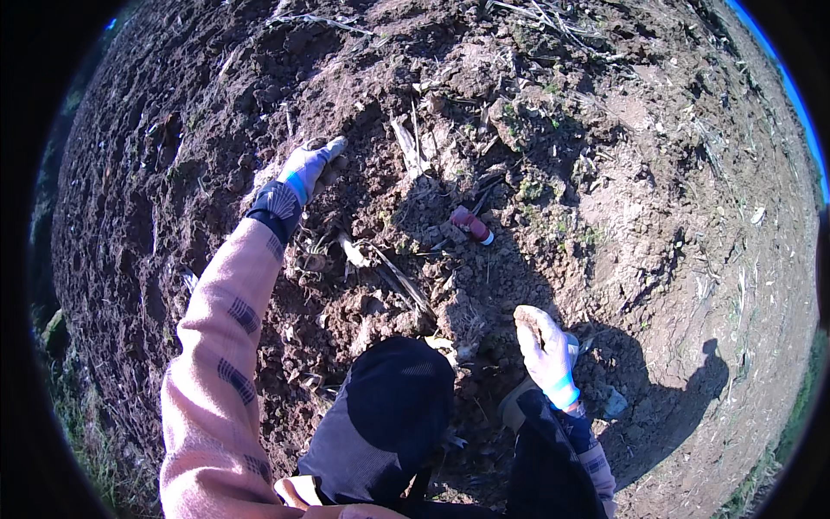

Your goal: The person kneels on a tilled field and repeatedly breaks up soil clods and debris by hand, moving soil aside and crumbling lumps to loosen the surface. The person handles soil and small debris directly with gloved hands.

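Note:
My left hand, in a white and blue work glove, reaches forward onto the clumpy brown soil. Its fingers point ahead at ground level; their undersides are hidden, so I cannot tell whether they grip a clod. My right hand, gloved alike with soil-stained fingertips, hovers beside my right knee. Its thumb and fingers are bent with a gap between them, and nothing shows in it. Between the two hands, farther out, a small red bottle with a white cap lies on its side on the dirt.
Dry plant stalks and a pale split stalk stick out of the rough ground. My dark-trousered knee fills the lower middle. A bluish lump rests in my shadow at right. Grass borders the field at lower left.

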`<state>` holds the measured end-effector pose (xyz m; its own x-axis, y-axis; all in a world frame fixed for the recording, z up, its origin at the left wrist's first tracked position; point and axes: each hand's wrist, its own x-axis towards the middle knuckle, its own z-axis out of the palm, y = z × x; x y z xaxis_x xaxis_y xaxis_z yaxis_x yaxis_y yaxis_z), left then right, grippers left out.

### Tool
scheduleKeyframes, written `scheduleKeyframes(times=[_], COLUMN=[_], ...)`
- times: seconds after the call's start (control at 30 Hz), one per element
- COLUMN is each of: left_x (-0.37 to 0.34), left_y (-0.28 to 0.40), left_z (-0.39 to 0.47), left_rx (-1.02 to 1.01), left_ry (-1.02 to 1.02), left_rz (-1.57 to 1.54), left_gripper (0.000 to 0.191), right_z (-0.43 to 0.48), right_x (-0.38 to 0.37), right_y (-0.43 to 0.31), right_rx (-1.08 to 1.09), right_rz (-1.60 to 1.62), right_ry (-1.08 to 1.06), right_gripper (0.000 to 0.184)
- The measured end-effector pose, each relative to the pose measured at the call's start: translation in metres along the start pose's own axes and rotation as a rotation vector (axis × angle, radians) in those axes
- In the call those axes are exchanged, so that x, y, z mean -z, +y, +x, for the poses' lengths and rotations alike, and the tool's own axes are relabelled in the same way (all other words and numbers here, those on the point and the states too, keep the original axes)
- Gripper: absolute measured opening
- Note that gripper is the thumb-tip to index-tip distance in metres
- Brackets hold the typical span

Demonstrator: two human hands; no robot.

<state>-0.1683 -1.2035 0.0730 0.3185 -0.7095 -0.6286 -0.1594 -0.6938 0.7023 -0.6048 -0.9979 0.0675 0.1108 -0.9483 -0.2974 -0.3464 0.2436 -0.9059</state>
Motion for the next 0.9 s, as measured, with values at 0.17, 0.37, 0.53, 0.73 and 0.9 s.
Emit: scheduleKeyframes(times=[0.17,0.37,0.53,0.73,0.9], left_x=[-0.003,0.006,-0.016,-0.014,-0.015], left_y=[-0.003,-0.012,0.006,0.008,0.009], left_z=[0.018,0.047,0.025,0.008,0.013], left_rx=[0.063,-0.104,-0.204,-0.162,-0.017], left_ry=[0.065,-0.151,-0.064,0.028,0.078], left_rz=[-0.385,-0.614,-0.258,-0.115,0.022], left_gripper=[0.040,0.017,0.035,0.030,0.050], right_z=[0.000,0.001,-0.001,0.000,-0.001], right_x=[-0.002,-0.002,0.005,0.001,0.001], right_y=[0.000,-0.004,-0.002,0.001,0.006], right_rx=[0.020,-0.001,-0.004,0.036,0.051], right_rz=[0.018,-0.020,-0.041,-0.033,0.004], right_ry=[-0.005,0.010,0.042,0.027,0.031], right_gripper=[0.028,0.026,0.025,0.025,0.024])
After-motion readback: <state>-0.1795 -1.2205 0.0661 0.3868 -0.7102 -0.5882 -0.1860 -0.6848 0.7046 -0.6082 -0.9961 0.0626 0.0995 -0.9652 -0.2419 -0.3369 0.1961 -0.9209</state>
